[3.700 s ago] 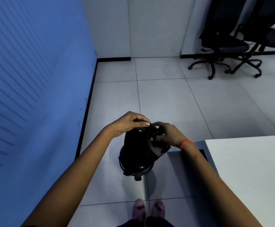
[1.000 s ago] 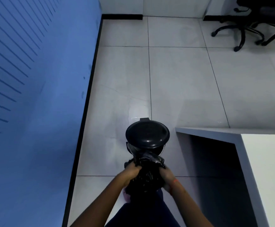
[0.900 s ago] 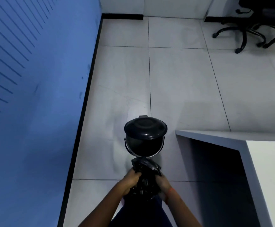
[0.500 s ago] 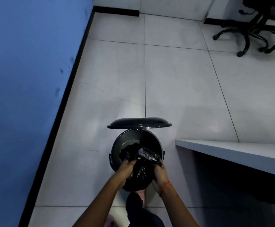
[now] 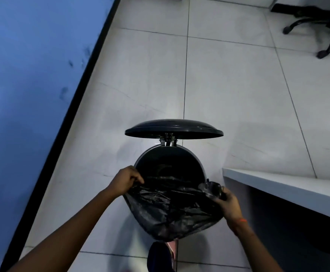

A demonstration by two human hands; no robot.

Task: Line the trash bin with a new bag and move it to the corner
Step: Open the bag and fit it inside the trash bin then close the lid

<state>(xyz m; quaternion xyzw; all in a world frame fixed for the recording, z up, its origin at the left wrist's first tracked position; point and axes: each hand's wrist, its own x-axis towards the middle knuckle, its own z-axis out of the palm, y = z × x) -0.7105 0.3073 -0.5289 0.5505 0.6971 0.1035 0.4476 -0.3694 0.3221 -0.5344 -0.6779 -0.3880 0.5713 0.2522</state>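
A round black pedal trash bin point(image 5: 168, 163) stands on the tiled floor below me, its lid point(image 5: 174, 128) tipped up and back on its hinge. A crumpled black trash bag point(image 5: 172, 211) is stretched across the near side of the bin's mouth and hangs down over its front. My left hand point(image 5: 125, 180) grips the bag's edge at the bin's left rim. My right hand point(image 5: 227, 203) holds a bunched part of the bag at the right rim. The bin's inside is dark.
A blue wall point(image 5: 26, 85) with a black skirting runs along the left. A white desk point(image 5: 289, 191) juts in at the right, close to the bin. An office chair base point(image 5: 317, 30) stands at the far right. My foot point(image 5: 160, 256) is below the bin.
The bin's lid has swung up from shut to fully open. My hands have moved apart from a bunched bag and now spread it across the bin's mouth. The view has dropped closer.
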